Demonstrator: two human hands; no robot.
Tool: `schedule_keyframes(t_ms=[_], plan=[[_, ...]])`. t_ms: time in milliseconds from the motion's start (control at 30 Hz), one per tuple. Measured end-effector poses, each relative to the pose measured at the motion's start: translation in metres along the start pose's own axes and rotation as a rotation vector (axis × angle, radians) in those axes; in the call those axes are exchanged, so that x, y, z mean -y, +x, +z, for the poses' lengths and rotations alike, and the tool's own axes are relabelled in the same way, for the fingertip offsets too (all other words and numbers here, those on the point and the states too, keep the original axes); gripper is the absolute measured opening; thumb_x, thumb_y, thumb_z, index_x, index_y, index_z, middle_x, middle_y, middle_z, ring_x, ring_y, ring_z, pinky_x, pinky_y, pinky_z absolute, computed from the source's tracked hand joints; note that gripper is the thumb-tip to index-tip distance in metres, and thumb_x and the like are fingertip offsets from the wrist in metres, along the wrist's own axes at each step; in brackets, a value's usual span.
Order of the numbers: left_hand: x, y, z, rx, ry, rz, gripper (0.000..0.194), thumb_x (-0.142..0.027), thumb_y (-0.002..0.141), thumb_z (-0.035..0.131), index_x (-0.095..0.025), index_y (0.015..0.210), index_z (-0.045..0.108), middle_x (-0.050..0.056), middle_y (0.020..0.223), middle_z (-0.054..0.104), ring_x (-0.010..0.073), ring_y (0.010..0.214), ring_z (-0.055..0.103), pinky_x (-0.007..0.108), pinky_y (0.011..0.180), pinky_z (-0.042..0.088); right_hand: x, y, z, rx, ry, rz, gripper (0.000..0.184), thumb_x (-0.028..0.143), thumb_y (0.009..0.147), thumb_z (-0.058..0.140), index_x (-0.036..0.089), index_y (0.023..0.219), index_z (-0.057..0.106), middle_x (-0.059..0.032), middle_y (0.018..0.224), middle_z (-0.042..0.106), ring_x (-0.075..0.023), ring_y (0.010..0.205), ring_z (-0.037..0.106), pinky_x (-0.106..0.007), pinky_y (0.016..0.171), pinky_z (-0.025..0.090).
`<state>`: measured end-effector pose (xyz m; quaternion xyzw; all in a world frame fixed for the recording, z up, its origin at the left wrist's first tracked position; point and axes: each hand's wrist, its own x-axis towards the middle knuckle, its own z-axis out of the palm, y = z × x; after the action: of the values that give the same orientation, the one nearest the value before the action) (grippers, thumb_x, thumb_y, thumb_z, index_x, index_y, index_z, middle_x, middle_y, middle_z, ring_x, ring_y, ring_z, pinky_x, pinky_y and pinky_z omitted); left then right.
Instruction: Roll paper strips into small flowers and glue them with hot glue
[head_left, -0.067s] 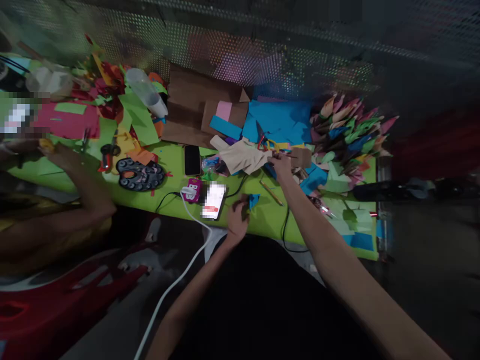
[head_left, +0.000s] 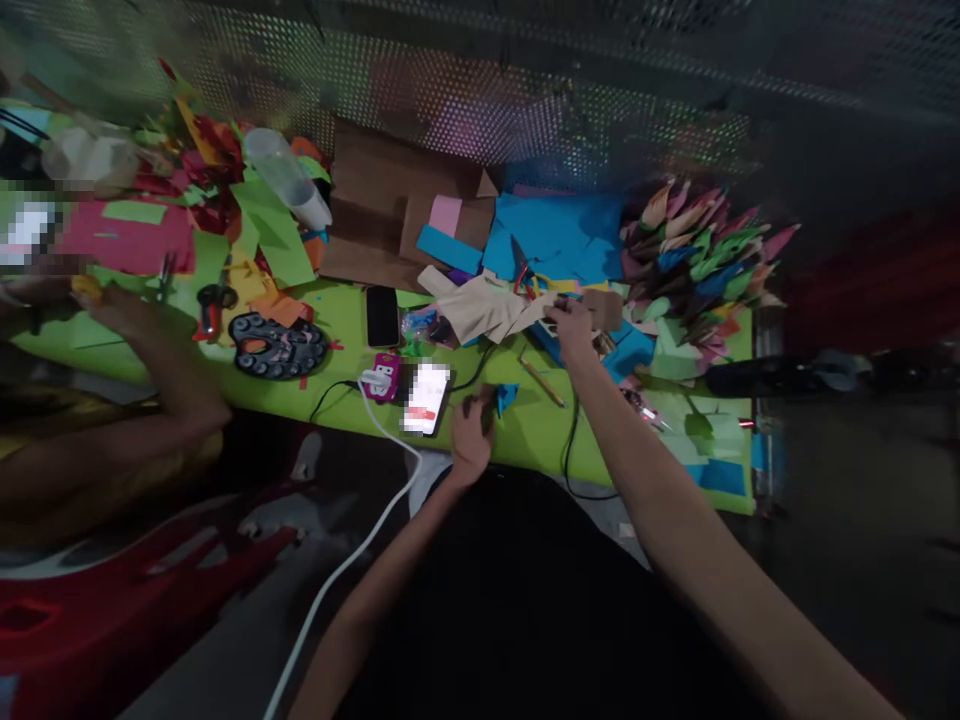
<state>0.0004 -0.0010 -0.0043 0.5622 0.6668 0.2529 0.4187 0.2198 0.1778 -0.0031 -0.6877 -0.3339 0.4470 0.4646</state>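
Note:
My left hand [head_left: 471,440] is closed near the front edge of the table, its fingertips around a small folded blue paper piece [head_left: 507,399] that sticks out to the right. My right hand [head_left: 574,328] reaches further in and pinches the right end of a pleated cream paper [head_left: 480,308]. Red- and yellow-handled scissors [head_left: 525,272] lie just behind that paper. Between my two hands rests a yellow pencil [head_left: 543,382]. A lit phone [head_left: 426,398] lies left of my left hand.
A green-covered table [head_left: 525,440] holds a pink power adapter [head_left: 384,376], a dark phone [head_left: 383,317], blue sheets [head_left: 559,235] and brown cardboard [head_left: 367,220]. Paper flowers [head_left: 705,250] crowd the right. A white cable [head_left: 360,560] hangs off the front. A co-worker's arm [head_left: 165,350] is at left.
My right hand has shifted slightly right, drawing the end of the cream paper with it. My left hand stays in nearly the same place with the blue piece.

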Motion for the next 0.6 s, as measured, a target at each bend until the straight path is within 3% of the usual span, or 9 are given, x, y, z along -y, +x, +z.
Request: schedule_keyframes(t_ms=[100,200,300,400,600], plan=[[0.002,0.006,0.004,-0.005,0.27,-0.001,0.042,-0.01,0.083,0.06,-0.02,0.124,0.063,0.017,0.131,0.057,0.0352,0.125,0.054,0.053,0.109,0.042,0.011,-0.013,-0.022,-0.089,0.048,-0.019,0.019,0.024,0.067,0.073,0.023,0.072,0.054,0.0055,0.063,0.056,-0.0142,0.066,0.057,-0.027,0.061,0.048],[-0.002,0.017,0.005,-0.012,0.342,0.013,0.042,-0.008,0.086,0.052,-0.02,0.126,0.062,0.017,0.127,0.059,0.0332,0.12,0.056,0.048,0.105,0.044,0.017,-0.039,-0.046,-0.046,0.216,-0.062,0.023,0.024,0.062,0.075,0.023,0.071,0.055,0.0052,0.068,0.06,-0.0139,0.066,0.058,-0.027,0.063,0.052],[-0.01,0.025,0.005,-0.034,0.337,0.053,0.041,-0.011,0.089,0.049,-0.019,0.128,0.061,0.019,0.128,0.057,0.033,0.119,0.056,0.045,0.102,0.044,0.015,-0.074,-0.067,0.021,0.312,-0.024,0.023,0.024,0.057,0.077,0.025,0.068,0.056,0.0061,0.067,0.059,-0.0127,0.063,0.056,-0.025,0.058,0.05],[-0.016,0.024,0.006,-0.061,0.288,0.037,0.032,-0.02,0.091,0.055,-0.02,0.122,0.062,0.017,0.124,0.06,0.0338,0.117,0.057,0.045,0.102,0.043,0.007,-0.109,-0.083,0.005,0.37,0.013,0.019,0.023,0.056,0.076,0.025,0.069,0.062,0.0064,0.066,0.059,-0.0117,0.061,0.054,-0.023,0.056,0.047],[-0.018,0.009,0.018,0.03,0.015,-0.086,0.024,-0.028,0.086,0.069,-0.018,0.107,0.063,0.01,0.092,0.067,0.0353,0.108,0.064,0.042,0.104,0.041,-0.009,-0.153,-0.109,-0.056,0.46,0.103,0.02,0.018,0.056,0.076,0.023,0.07,0.063,0.0072,0.065,0.058,-0.0107,0.063,0.055,-0.024,0.06,0.044]])
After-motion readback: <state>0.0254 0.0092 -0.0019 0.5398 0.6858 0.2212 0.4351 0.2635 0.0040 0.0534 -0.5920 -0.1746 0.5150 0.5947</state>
